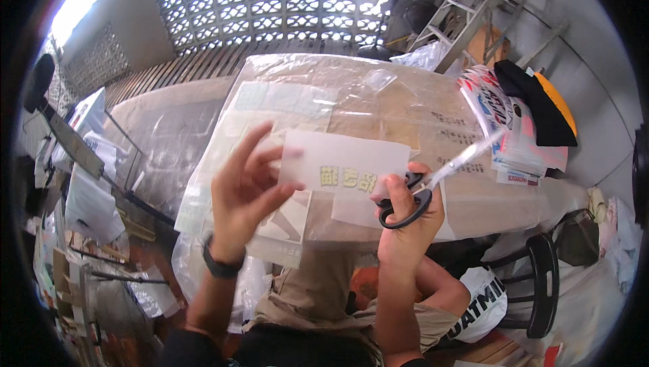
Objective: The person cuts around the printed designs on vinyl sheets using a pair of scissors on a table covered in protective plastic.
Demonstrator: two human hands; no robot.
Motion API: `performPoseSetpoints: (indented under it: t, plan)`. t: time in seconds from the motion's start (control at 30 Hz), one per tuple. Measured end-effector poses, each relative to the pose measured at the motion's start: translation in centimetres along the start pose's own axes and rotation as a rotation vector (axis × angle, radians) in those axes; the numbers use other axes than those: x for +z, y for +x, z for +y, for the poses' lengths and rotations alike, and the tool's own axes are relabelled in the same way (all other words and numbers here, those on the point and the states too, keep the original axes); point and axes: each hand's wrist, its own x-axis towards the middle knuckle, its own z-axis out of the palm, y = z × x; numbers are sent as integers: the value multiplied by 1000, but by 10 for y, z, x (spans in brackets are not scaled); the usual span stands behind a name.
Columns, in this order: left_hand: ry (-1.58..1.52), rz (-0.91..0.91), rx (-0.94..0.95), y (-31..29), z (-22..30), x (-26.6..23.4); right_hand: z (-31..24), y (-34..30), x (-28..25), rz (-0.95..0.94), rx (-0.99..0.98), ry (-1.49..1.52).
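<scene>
A white translucent sheet (304,150) with mirrored yellow-green lettering is held up over the table. My right hand (419,215) grips black-handled scissors (405,221), their blades pointing up and to the right. The same hand pinches the sheet's lower right part by the thumb. At the sheet's left edge is my left hand (240,188), fingers spread and slightly curled; some fingertips show faintly through the sheet. Whether they touch it I cannot tell. A dark band circles my left wrist. Beneath lie printed sheets (257,113) on the plastic-covered table (358,69).
Plastic packages (517,140) and a black and yellow cloth item (541,106) lie at the table's right. A ladder (466,18) leans behind. A black chair (541,286) stands at the near right, by a person's bent arm (446,289). Racks with bags (91,211) stand left.
</scene>
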Motion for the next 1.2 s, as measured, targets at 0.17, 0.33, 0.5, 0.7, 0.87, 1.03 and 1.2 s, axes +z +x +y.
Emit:
performPoseSetpoints:
  t: [0.17, 0.33, 0.5, 0.7, 0.87, 1.03, 1.2]
  plan:
    - [225, 79, 265, -23, -37, 45, 1, -8, 2, 18, -97, -117]
    - [229, 339, 312, 0, -19, 72, 1, -33, -33, -129, -208, -161]
    - [165, 326, 399, 9, -22, 93, 27, -68, -69, -554, -96, -318]
    - [205, 216, 295, 9, -16, 100, 16, -61, -61, -489, -155, -513]
    - [196, 182, 327, 12, -22, 99, 11, -57, -57, -457, -242, -586]
    - [158, 193, 317, 12, -23, 101, 13, -57, -55, -417, -210, -597]
    - [147, 186, 317, 14, -26, 103, 16, -57, -59, -387, -162, -569]
